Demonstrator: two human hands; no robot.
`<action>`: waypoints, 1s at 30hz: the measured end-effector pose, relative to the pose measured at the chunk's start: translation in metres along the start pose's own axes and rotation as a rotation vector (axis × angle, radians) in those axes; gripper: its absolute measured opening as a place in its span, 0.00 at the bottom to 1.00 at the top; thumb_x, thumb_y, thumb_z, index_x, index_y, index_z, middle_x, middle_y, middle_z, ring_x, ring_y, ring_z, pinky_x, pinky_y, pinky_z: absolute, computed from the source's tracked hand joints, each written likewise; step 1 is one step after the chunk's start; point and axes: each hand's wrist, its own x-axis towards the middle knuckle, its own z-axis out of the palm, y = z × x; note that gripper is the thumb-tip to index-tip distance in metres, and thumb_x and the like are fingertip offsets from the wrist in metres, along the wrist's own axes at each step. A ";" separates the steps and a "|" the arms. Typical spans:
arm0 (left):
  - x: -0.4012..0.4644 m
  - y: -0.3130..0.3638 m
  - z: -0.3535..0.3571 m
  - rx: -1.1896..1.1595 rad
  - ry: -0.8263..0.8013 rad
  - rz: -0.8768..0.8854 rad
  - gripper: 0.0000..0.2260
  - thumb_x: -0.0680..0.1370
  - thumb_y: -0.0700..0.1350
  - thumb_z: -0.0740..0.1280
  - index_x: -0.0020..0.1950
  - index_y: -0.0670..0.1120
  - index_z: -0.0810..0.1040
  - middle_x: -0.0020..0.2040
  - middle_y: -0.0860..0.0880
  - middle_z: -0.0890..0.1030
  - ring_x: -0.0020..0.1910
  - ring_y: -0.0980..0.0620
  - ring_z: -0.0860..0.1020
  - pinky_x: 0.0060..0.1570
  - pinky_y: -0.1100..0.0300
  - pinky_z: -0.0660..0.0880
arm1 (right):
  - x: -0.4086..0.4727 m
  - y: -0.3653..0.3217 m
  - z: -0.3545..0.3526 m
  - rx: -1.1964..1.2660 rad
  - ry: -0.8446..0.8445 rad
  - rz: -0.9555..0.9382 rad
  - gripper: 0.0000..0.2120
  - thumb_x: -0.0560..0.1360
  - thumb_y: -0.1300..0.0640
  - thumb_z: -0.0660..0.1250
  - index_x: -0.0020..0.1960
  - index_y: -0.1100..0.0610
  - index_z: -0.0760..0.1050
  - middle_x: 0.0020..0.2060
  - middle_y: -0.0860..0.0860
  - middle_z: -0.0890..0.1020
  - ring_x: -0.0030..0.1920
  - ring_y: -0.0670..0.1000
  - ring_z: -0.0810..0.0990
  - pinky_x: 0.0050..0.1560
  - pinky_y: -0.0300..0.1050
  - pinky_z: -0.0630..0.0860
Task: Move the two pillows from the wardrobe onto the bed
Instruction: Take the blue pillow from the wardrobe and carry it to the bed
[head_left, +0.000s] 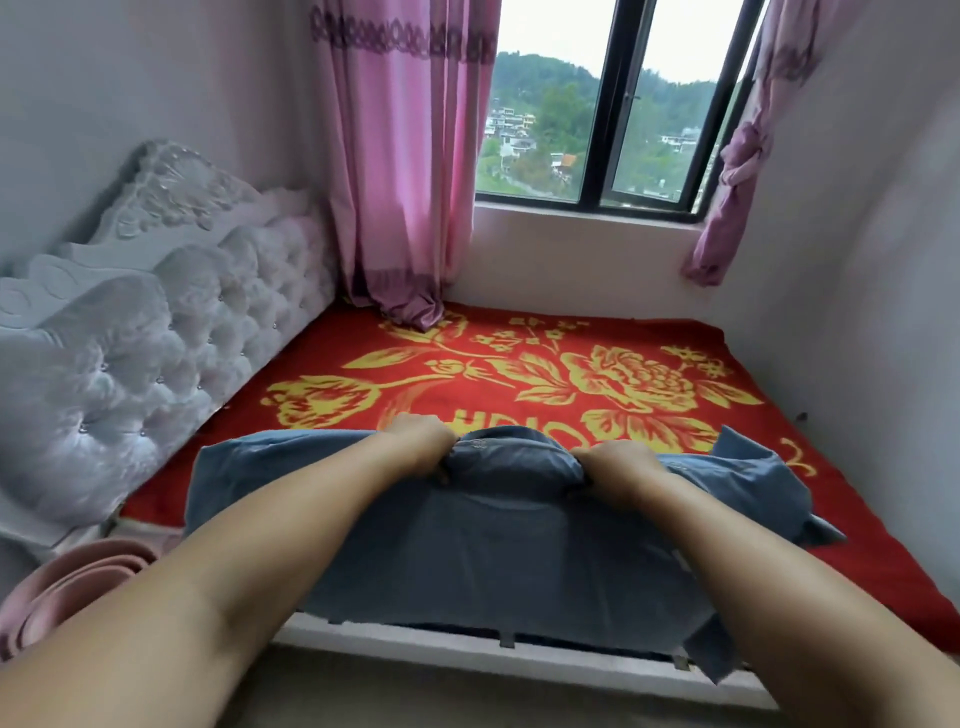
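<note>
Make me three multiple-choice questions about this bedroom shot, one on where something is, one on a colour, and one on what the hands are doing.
1. Where is the tufted headboard?
A. along the left side of the bed
B. under the window
C. against the right wall

2. What colour is the pillow being held?
A. pink
B. blue-grey
C. yellow

3. What are the hands doing?
A. both hanging free above the bed
B. only one touches the pillow
C. both closed on the pillow's far edge

Answers:
1. A, the headboard runs along the left edge of the red blanket.
2. B, its cloth is blue-grey against the red and yellow flowers.
3. C, the left hand and right hand each bunch the fabric in a closed grip.
</note>
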 end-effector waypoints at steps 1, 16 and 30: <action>0.015 -0.008 -0.003 -0.019 -0.009 -0.024 0.17 0.72 0.57 0.69 0.56 0.48 0.78 0.54 0.45 0.82 0.53 0.43 0.80 0.46 0.56 0.74 | 0.021 0.005 -0.003 -0.010 0.004 -0.023 0.17 0.75 0.44 0.61 0.62 0.48 0.72 0.57 0.52 0.81 0.58 0.56 0.79 0.47 0.46 0.72; 0.200 -0.176 0.008 -0.145 -0.051 -0.216 0.18 0.72 0.56 0.70 0.56 0.47 0.76 0.56 0.45 0.80 0.56 0.44 0.78 0.44 0.56 0.72 | 0.329 0.001 -0.039 -0.089 0.037 -0.283 0.18 0.76 0.42 0.60 0.61 0.49 0.72 0.57 0.52 0.81 0.58 0.57 0.79 0.46 0.46 0.70; 0.388 -0.324 -0.036 -0.032 -0.049 -0.173 0.18 0.71 0.56 0.70 0.56 0.47 0.76 0.56 0.45 0.81 0.55 0.43 0.79 0.47 0.54 0.74 | 0.549 0.013 -0.072 -0.004 0.044 -0.230 0.24 0.73 0.36 0.63 0.61 0.49 0.72 0.56 0.54 0.81 0.57 0.58 0.80 0.45 0.46 0.70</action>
